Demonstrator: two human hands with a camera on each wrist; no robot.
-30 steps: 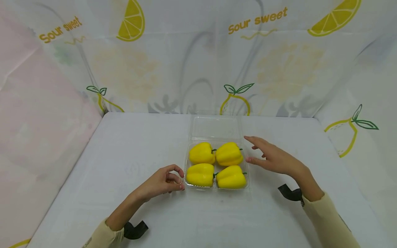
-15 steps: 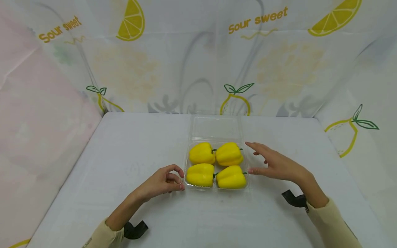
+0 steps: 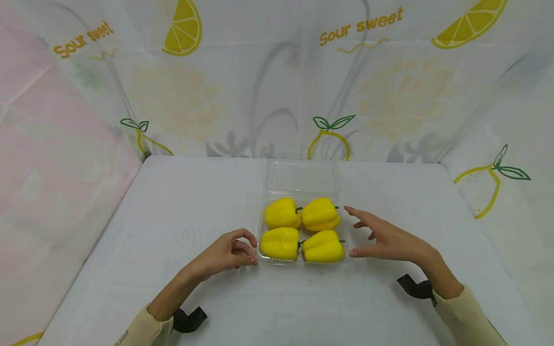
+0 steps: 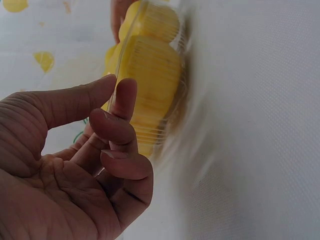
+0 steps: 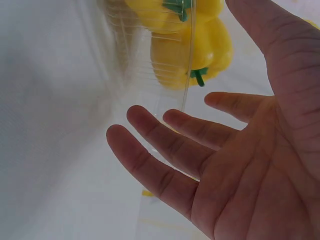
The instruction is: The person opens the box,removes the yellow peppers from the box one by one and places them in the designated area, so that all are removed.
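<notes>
A clear plastic clamshell box [image 3: 303, 195] lies unfolded on the table, its transparent lid [image 3: 301, 177] laid back toward the wall. In its base rest several yellow bell peppers [image 3: 280, 244] with green stems, two rows of two. My left hand [image 3: 227, 253] is at the box's left side; in the left wrist view its thumb and curled index finger pinch the box's rim [image 4: 123, 57]. Beside the right side is my right hand [image 3: 387, 239], its fingers spread and fairly straight. In the right wrist view nothing is held by it, and the box's ribbed wall [image 5: 172, 97] stands just past the fingertips.
White cloth covers the table [image 3: 195, 192]. A lemon-printed curtain [image 3: 259, 86] rises behind the table's back edge, with more cloth on both sides. Black curved wrist mounts [image 3: 190, 319] stick out from the cream sleeves.
My right hand has slid toward me along the box's right side and slightly away to the right. The left hand, the box and the peppers keep their places.
</notes>
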